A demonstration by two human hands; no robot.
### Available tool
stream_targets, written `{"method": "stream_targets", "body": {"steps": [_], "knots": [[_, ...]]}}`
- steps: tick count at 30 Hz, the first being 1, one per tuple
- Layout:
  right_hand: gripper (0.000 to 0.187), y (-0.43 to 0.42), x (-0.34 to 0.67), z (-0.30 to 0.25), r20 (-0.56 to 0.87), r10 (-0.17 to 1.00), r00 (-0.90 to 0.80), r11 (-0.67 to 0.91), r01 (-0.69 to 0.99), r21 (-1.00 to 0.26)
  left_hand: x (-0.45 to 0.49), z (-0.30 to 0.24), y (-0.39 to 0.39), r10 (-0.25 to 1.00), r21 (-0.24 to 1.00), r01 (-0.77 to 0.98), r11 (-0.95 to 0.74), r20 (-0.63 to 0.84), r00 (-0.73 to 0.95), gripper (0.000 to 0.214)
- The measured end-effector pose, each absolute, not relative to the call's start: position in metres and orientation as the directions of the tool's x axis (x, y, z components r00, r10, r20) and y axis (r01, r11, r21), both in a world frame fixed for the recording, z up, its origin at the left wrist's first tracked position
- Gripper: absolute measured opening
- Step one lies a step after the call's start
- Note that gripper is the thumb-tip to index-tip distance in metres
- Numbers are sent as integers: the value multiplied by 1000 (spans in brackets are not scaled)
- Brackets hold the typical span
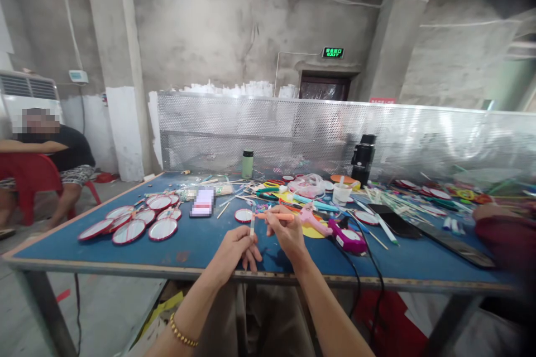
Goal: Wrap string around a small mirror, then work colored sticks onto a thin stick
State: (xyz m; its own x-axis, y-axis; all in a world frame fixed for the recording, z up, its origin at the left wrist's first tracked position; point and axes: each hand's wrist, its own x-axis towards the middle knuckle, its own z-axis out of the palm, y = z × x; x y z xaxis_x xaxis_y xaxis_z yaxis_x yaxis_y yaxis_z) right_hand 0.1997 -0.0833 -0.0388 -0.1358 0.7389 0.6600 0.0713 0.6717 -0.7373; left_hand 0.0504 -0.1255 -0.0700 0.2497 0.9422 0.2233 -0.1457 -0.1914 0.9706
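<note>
My left hand [238, 251] is closed in a pinch on a thin white stick [252, 226] held upright over the near edge of the blue table [196, 242]. My right hand [287, 231] is closed round an orange stick [274, 216] that lies level, pointing left, just above the white stick's top. A small round red-rimmed mirror [243, 215] lies on the table just beyond both hands. A gold bead bracelet sits on my left wrist.
Several red-rimmed round mirrors [134, 223] lie at the left. A pink glue gun [314, 222], a magenta tool [347, 237] with black cables, a phone [393, 220], a white cup [341, 193], a green bottle [247, 164] and scattered sticks crowd the far side. A person sits at far left; another's sleeve [508, 234] rests at right.
</note>
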Motion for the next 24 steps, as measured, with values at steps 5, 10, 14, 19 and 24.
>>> {"method": "stream_targets", "body": {"steps": [5,10,14,19,24], "knots": [[20,-84,199,-39,654,741,-149,668,68,-741,51,-70,-126,943,970,-142,-199,229,242,18],[22,-86,199,-36,663,739,-125,672,54,-739,51,-68,-128,944,971,-139,-195,224,241,19],[20,-88,198,-34,660,740,-129,670,59,-740,52,-65,-130,946,973,-122,-196,221,239,17],[24,-88,199,-35,659,740,-131,670,72,-738,51,-64,-130,944,972,-123,-200,225,242,17],[22,-87,199,-37,661,738,-137,673,75,-736,51,-65,-130,943,971,-128,-200,226,242,17]]}}
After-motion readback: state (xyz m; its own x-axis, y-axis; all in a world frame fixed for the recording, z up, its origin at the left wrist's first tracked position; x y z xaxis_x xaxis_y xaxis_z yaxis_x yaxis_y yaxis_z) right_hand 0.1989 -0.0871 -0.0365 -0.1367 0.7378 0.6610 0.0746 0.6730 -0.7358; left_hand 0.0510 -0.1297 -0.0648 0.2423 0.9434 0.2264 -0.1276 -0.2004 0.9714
